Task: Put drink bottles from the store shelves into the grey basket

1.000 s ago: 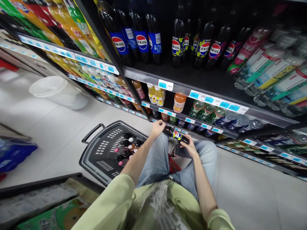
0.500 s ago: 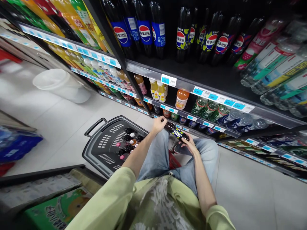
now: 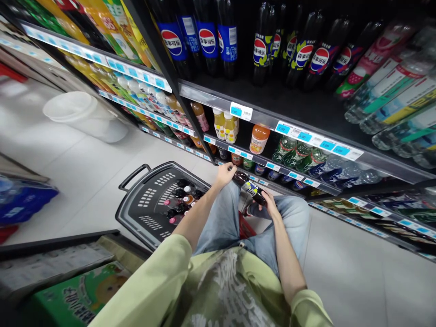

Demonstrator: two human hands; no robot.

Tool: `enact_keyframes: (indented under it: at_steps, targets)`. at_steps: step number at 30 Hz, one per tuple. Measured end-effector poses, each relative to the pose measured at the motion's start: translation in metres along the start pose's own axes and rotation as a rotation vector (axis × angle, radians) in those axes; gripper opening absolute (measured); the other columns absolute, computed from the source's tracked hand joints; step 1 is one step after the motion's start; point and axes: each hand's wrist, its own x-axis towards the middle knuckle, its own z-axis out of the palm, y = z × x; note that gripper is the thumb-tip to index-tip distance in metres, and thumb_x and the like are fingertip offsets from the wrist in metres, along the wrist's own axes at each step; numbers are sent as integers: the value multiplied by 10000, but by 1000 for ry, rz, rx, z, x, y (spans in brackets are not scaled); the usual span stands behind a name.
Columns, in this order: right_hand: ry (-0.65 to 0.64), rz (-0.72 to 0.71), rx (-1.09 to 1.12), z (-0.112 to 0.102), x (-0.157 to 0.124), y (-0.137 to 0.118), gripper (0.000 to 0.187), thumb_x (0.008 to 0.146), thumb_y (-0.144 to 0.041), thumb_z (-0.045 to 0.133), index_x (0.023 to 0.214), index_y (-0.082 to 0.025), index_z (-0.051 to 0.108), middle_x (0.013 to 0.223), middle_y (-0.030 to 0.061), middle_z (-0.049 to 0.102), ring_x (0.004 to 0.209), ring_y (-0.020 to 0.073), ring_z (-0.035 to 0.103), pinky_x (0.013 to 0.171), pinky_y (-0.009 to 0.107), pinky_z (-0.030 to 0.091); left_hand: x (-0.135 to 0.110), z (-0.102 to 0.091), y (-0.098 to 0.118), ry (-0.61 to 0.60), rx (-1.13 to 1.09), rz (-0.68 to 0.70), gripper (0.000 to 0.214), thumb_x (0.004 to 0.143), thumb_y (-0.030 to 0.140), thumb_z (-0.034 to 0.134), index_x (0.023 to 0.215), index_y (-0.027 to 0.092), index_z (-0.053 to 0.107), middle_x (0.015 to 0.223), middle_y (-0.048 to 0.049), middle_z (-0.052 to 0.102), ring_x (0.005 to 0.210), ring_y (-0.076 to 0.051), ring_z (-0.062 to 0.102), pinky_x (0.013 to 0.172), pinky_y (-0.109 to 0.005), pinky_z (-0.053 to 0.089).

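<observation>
A dark Pepsi bottle (image 3: 250, 187) with a black, blue and lime label lies tilted between my hands, above my knees. My left hand (image 3: 225, 175) is closed around its cap end, and the cap is hidden by the fingers. At the other end, my right hand (image 3: 268, 203) grips the bottle's base. To the left of my legs stands a black shopping basket (image 3: 146, 200) with several bottles (image 3: 182, 202) in it, some with pink, white or orange caps.
Ahead, a shelf (image 3: 218, 93) holds several upright cola bottles (image 3: 207, 41), with water bottles (image 3: 398, 95) at the right. Lower shelves carry juice (image 3: 259, 138) and green soda bottles (image 3: 301, 152). A white bucket (image 3: 85, 116) stands left, a green carton (image 3: 78, 295) lower left.
The bottle has turned about its long axis in my hands, so a different part of the label faces up. The view has shifted slightly; both hands keep their places on the bottle.
</observation>
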Motion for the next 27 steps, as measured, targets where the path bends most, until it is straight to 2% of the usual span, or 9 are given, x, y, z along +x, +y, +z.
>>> enact_keyframes:
  at_steps: [3,6,9,11,13,19,22,25,27]
  targets:
    - [-35,54,47,-1,0,-2,561,850,-733,707,907,-175,700,752,97,791,379,155,588,338,269,434,0,0,-1,-10,-15,5,216,832,327,551,686,197,644,685,-12,678,699,-170,609,748,-289,469]
    - [9,67,63,-1,0,-2,538,808,-672,793,1001,-174,727,857,105,804,566,221,732,401,278,529,1,2,-1,-16,-17,6,196,817,305,548,682,196,639,678,-7,669,696,-166,599,741,-284,467]
    - [70,-11,2,1,-1,0,618,691,-539,928,1167,-217,699,1005,77,791,738,251,782,470,290,588,2,4,-2,-23,-14,15,195,813,306,549,676,197,634,671,-6,664,696,-167,595,734,-283,466]
    - [113,-66,-68,3,-1,2,752,586,-437,995,1232,-250,657,1064,49,771,728,230,767,492,296,592,2,6,-1,-22,-9,22,200,812,319,551,673,199,632,667,-8,662,690,-168,590,728,-286,461]
    - [125,-69,-117,4,-1,3,773,557,-416,1005,1219,-253,641,1029,34,765,681,217,745,497,303,576,3,6,-1,-14,2,22,215,814,339,554,670,200,634,665,-11,663,679,-167,581,726,-288,456]
    - [-66,47,-130,3,-5,-2,507,698,-557,918,1004,-228,683,816,22,757,663,240,727,608,360,596,3,4,0,-29,15,63,329,856,431,547,662,190,662,645,-21,657,653,-163,560,694,-291,439]
    - [-236,127,-69,5,-12,-4,528,779,-648,838,1030,-217,664,790,35,767,590,222,700,569,350,574,3,3,0,-48,0,92,334,851,430,562,668,179,687,642,-21,657,652,-161,556,689,-293,436]
    - [-406,170,-92,11,-18,-2,586,771,-675,842,1065,-206,649,813,45,777,612,221,715,546,322,563,4,3,-2,-87,-21,115,317,827,411,589,640,173,683,618,-11,631,630,-150,526,676,-294,421]
    - [-463,182,-147,15,-20,0,589,757,-654,866,1073,-212,640,809,31,768,601,210,710,519,302,548,4,3,-3,-108,-33,130,302,812,397,600,624,172,673,607,-5,614,620,-144,507,667,-295,411]
